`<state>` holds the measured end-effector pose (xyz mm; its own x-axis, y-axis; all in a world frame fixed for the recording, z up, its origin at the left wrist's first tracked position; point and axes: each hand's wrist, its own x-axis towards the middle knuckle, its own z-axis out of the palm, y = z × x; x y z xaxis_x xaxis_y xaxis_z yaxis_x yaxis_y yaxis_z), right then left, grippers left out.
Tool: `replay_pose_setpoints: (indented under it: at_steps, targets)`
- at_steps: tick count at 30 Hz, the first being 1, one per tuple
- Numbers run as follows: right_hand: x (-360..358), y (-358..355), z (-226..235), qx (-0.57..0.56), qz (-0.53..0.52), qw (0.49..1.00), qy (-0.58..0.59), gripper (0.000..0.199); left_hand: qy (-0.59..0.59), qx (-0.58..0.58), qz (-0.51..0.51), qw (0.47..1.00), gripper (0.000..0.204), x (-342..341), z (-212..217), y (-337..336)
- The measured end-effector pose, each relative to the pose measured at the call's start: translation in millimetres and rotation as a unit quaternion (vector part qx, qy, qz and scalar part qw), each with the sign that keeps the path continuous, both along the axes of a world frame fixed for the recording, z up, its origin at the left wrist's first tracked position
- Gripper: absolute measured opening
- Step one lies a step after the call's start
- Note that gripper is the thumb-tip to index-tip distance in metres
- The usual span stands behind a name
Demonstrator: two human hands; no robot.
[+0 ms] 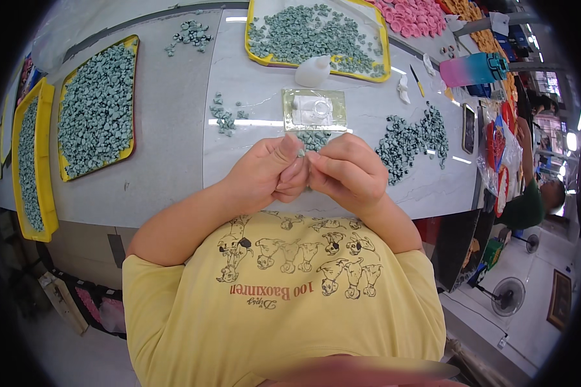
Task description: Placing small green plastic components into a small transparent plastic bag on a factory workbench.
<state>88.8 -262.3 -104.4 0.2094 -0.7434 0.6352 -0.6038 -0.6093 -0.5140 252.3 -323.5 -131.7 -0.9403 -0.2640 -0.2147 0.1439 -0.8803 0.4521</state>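
Observation:
My hands meet above the table (419,197) in front of my chest. Between the thumb and curled fingers of my left hand (270,169) is a small grey-green piece (301,153). My right hand (354,169) pinches thumb against forefinger right beside that piece; whatever lies in its fingertips is too small to make out. Just beyond the hands sits a small pile of like pieces (314,137), partly covered by them. Past it lies a clear greenish square block (339,116) with a white pad and a ring on top. A white squeeze bottle (313,72) stands behind the block.
Yellow-rimmed trays of grey-green pieces stand at the far middle (249,45), left (135,97) and far left (44,161). Loose pieces lie at left (223,119) and right (400,145). A knife (417,80), phone (469,128) and pink-blue bottle (465,69) are rightward. Another person (526,206) is farther right.

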Motion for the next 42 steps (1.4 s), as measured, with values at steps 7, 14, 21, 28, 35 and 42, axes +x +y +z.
replay_pose_setpoints:
  at_steps: [7, 14, 21, 28, 35, 42]
  targets:
    - [-8.9, 10.2, 9.3, 0.024, -0.08, 0.993, -0.079, 0.023, 0.084, -0.06, 0.014, 0.995, 0.054, -0.3, -0.7, 2.7]
    - [3.7, 20.9, 18.7, 0.171, -0.029, 0.974, -0.143, 0.027, -0.052, -0.091, 0.027, 0.994, 0.049, -5.3, 0.0, 15.5]
    - [3.3, 24.0, 21.2, 0.198, 0.006, 0.963, -0.181, 0.019, 0.015, -0.122, 0.023, 0.992, 0.046, -1.9, 4.6, 18.7]
    - [11.7, 27.5, 13.2, 0.302, 0.014, 0.863, -0.404, 0.011, 0.056, -0.059, 0.023, 0.996, 0.042, 3.6, 7.4, 19.3]
    - [7.5, 25.5, 6.4, 0.214, -0.05, 0.917, -0.334, 0.013, -0.04, -0.053, 0.02, 0.998, 0.024, 0.7, 19.7, 15.9]
    - [3.5, 21.9, 4.3, 0.118, -0.092, 0.972, -0.183, 0.018, -0.067, -0.074, 0.054, 0.994, 0.018, 0.6, 18.9, 15.5]
